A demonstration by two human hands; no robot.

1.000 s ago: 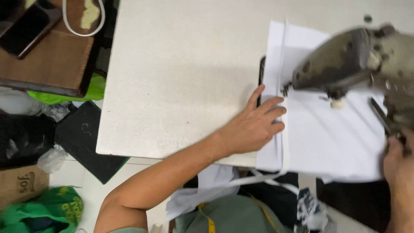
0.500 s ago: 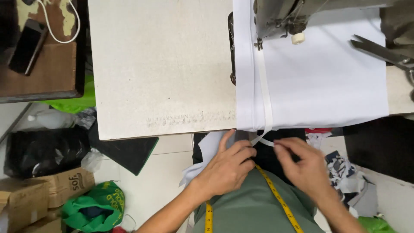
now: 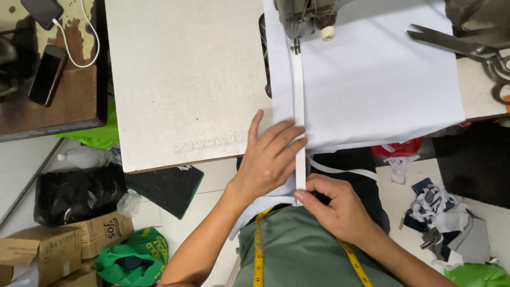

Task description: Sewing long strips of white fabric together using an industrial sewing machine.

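Smooth, matt white cloth (image 3: 372,90) lies under the left hand's (image 3: 268,159) fingers, with a narrow white fabric strip (image 3: 299,106) running beside the fingertips and pinched by the right hand (image 3: 337,204). Left of the fingers, the pale table top (image 3: 186,79) looks matt and slightly rough. Beyond the fingertips sits a worn grey metal sewing machine (image 3: 303,16); dull metal scissors (image 3: 457,45) lie further right.
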